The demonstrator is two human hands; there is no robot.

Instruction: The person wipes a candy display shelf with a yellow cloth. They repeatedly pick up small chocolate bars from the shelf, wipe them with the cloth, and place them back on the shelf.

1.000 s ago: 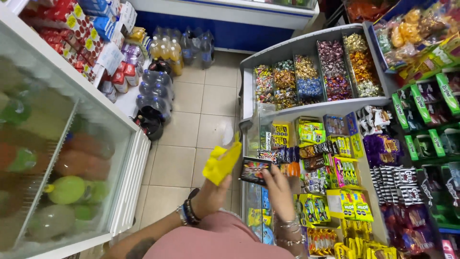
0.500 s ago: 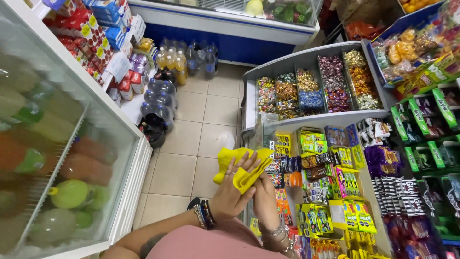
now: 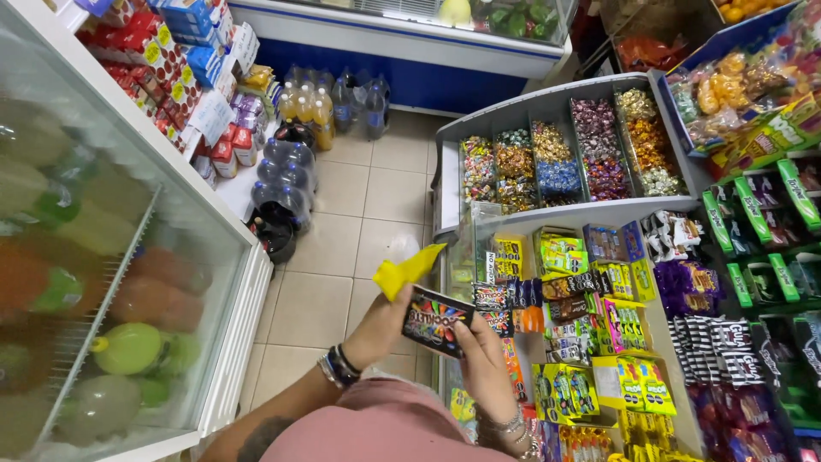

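My left hand (image 3: 389,321) grips a yellow cloth (image 3: 409,270) that sticks up and to the right above my fingers. The same hand also touches the left end of a dark candy box with colourful print (image 3: 438,321). My right hand (image 3: 483,355) holds that box from its right side and underneath. Both hands hover in front of the tiered candy display (image 3: 599,299), near its left edge. Bracelets sit on both wrists.
A glass-door drinks fridge (image 3: 111,282) fills the left. Packs of bottles (image 3: 286,184) and stacked cartons (image 3: 171,77) stand on the tiled floor (image 3: 342,257) ahead. Bins of wrapped sweets (image 3: 564,158) top the display. A blue counter (image 3: 410,51) closes the far end.
One second ago my left hand held only the yellow cloth while my right reached into the shelf. Now both hands hold a dark candy box, with the cloth pinched above it.
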